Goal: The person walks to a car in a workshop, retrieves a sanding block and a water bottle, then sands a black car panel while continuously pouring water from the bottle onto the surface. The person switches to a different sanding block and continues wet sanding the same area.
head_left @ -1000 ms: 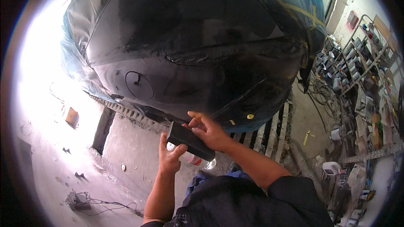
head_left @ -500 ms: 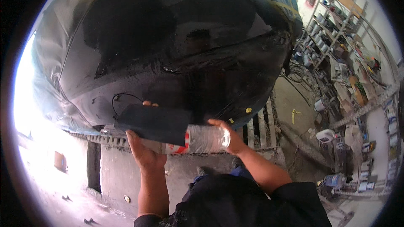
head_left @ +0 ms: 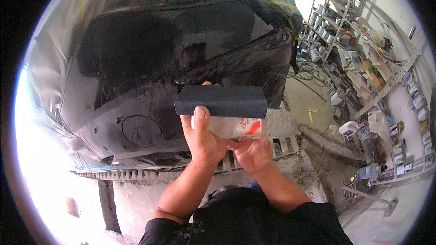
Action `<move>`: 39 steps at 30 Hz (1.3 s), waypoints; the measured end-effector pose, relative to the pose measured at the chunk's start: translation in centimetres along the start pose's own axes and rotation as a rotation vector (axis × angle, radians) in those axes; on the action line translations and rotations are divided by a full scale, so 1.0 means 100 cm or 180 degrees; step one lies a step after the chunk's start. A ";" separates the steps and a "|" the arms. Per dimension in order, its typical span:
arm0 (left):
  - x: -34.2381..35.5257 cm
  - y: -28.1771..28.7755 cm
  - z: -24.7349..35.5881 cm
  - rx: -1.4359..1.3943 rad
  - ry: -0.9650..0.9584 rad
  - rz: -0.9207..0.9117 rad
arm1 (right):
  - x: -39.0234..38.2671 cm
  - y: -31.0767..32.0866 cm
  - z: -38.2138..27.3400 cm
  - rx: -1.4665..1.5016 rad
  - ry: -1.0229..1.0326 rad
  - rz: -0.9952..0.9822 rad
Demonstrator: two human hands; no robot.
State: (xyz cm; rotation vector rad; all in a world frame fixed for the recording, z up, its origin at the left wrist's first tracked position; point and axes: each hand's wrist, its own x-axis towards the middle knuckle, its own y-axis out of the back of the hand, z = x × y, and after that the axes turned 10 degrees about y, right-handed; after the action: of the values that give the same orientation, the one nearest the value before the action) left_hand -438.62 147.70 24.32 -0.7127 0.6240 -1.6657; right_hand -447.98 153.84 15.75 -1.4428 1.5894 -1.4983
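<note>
My left hand [head_left: 202, 143] is closed on a dark grey sanding block [head_left: 222, 100], thumb on its near edge and fingertips showing past its far edge. Just below the block, a clear plastic bottle [head_left: 281, 123] with a white and red label lies sideways, partly covered by it. From underneath, my right hand [head_left: 254, 154] grips this bottle; its fingers are partly hidden. The two hands are close together at the wrists. Beyond them stands a black car body panel [head_left: 131, 45] with dull and wet-looking patches and a round fuel flap outline [head_left: 141, 131].
Plastic masking film [head_left: 50, 86] drapes the car's sides and top. Along its foot runs a slatted grating [head_left: 288, 145]. On the right, metal shelving [head_left: 338, 27] holds many cans, with cables [head_left: 309, 72], a white jug [head_left: 349, 128] and a yellow scrap [head_left: 311, 114] on the floor.
Both hands, the block and the bottle have moved right and up in view. The block has turned level, and my right hand has shifted from the bottle's end to beneath it. The view has shifted too.
</note>
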 end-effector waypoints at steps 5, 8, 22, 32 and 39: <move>0.036 -0.023 0.024 0.0225 -0.0446 -0.0476 | 0.021 -0.014 -0.031 -0.0357 0.0484 -0.0096; 0.069 -0.029 0.048 0.0551 -0.0633 -0.0629 | 0.044 -0.013 -0.066 -0.0864 0.0979 -0.0288; 0.148 -0.054 0.054 0.7140 -0.2823 -0.1558 | 0.196 -0.025 -0.208 -0.2725 0.2317 -0.0533; 0.137 -0.041 0.053 0.7364 -0.2834 -0.1333 | 0.264 -0.011 -0.217 -0.2609 0.1949 -0.1164; 0.138 -0.030 0.067 0.7390 -0.2872 -0.1422 | 0.272 -0.017 -0.202 -0.2995 0.2733 -0.1305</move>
State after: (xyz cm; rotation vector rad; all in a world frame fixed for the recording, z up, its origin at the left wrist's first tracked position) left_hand -437.72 134.61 32.74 0.3147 -1.9862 -1.1088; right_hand -473.54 136.94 30.21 -1.7667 2.9440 -1.8379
